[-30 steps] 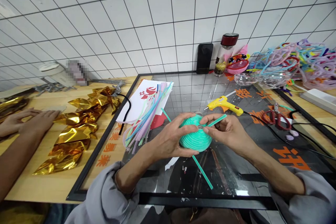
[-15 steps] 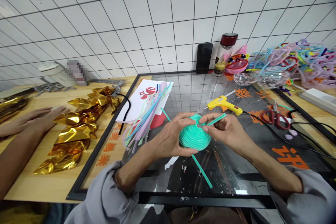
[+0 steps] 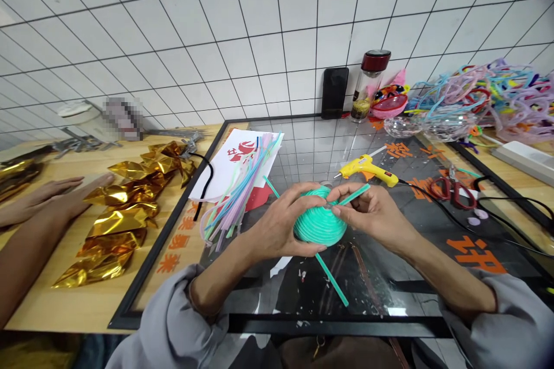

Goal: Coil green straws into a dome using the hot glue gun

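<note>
A turquoise dome of coiled pipe cleaner (image 3: 321,225) is held over the dark glass tabletop. My left hand (image 3: 283,222) wraps its left side, thumb underneath and fingers over the top. At the dome's upper right, my right hand (image 3: 367,207) pinches a turquoise pipe cleaner (image 3: 358,192), its free end pointing up and right. The fingertips partly hide a small greyish spot at the top of the dome. Another straight turquoise length (image 3: 332,281) sticks out below the dome, and one more (image 3: 271,186) shows behind my left hand.
Pastel pipe cleaners (image 3: 246,184) lie on white paper (image 3: 225,155). A yellow glue gun (image 3: 367,169) and red-handled scissors (image 3: 454,191) lie to the right. Behind stand a phone (image 3: 334,92), a glass bottle (image 3: 367,89) and a pipe-cleaner heap (image 3: 493,98). At left are gold foil (image 3: 121,219) and another person's arms (image 3: 47,213).
The camera view has shifted slightly. Both hands keep the same hold on the dome and the pipe cleaner, with hardly any visible movement.
</note>
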The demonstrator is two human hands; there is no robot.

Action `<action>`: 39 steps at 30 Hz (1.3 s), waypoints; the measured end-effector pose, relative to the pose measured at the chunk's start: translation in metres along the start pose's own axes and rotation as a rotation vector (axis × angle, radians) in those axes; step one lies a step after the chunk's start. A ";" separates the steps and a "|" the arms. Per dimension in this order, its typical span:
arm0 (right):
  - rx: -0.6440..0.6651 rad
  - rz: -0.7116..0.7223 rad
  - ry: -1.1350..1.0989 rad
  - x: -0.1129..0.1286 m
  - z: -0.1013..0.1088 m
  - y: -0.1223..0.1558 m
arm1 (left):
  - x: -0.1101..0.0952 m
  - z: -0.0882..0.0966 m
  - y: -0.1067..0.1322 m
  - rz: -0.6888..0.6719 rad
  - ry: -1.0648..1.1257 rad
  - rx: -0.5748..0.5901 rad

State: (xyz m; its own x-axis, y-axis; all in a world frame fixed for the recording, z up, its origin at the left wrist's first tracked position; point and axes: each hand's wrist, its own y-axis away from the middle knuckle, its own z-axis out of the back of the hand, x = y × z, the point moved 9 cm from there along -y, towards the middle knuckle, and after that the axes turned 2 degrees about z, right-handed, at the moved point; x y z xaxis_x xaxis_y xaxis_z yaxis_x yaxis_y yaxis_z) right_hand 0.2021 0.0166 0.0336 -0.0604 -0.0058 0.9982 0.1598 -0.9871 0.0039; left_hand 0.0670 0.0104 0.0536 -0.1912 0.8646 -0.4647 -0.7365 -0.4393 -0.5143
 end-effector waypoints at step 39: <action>0.018 -0.048 -0.036 0.006 0.008 0.001 | 0.015 0.000 0.001 0.423 0.499 -0.258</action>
State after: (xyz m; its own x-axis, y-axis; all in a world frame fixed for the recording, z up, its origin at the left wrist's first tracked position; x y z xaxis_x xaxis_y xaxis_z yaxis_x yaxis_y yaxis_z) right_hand 0.2101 0.0169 0.0396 -0.0330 0.0479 0.9983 0.1750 -0.9831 0.0530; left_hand 0.0634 0.0235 0.0464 -0.0610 0.4184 -0.9062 -0.4752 -0.8106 -0.3423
